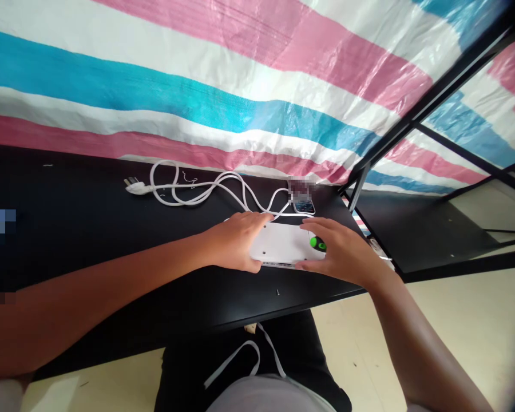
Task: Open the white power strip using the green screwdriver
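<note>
A white power strip [281, 243] lies on the black table, its flat side with small screw holes facing up. My left hand [238, 240] grips its left end, thumb at the near edge and fingers over the far edge. At the other end my right hand [345, 252] spans the strip in the same way. A green and black handle [317, 244], seemingly a screwdriver's, sticks out from under my right palm; the rest of it is hidden. Near the table's front edge lies a small screw [277, 292].
A white cord [197, 201] with a plug [137, 186] lies looped behind my hands. A small device with a lit screen [304, 206] rests at the back. Striped plastic sheeting [189, 86] hangs behind the table [68, 229]. A black metal frame [412, 123] stands at the right.
</note>
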`<action>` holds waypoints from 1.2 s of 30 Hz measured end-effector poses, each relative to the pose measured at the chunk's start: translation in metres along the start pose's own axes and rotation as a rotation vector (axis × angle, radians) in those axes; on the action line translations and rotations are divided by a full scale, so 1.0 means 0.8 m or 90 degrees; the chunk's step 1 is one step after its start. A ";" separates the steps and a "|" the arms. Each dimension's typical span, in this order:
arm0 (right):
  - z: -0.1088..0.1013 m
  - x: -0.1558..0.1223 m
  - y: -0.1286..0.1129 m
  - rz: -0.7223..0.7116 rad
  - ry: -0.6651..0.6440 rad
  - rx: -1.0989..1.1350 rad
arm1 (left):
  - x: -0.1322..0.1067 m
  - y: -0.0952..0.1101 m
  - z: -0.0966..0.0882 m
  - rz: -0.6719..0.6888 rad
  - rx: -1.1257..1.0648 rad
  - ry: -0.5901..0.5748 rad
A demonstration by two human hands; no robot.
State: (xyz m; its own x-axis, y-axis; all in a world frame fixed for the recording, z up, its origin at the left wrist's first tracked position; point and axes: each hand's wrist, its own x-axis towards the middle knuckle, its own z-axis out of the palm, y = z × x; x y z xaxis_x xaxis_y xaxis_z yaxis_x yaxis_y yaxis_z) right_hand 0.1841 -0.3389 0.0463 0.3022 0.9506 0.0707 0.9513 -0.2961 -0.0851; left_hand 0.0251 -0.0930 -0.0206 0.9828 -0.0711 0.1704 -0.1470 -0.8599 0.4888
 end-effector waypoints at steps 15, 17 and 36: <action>0.019 0.011 0.021 -0.030 -0.067 -0.013 | -0.019 -0.020 -0.003 -0.021 0.000 0.021; 0.021 0.006 0.027 -0.027 -0.071 -0.002 | -0.027 -0.027 0.003 -0.018 -0.035 0.053; -0.045 0.129 -0.098 -0.072 0.537 0.862 | -0.031 -0.041 0.029 -0.037 -0.194 0.138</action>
State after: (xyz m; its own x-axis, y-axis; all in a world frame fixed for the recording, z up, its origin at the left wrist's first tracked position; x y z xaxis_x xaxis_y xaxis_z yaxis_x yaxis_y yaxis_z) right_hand 0.1425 -0.2208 0.0961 0.6192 0.5035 0.6026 0.3566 0.5035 -0.7870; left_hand 0.0081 -0.0751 -0.0607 0.9487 0.1100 0.2965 -0.1506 -0.6673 0.7294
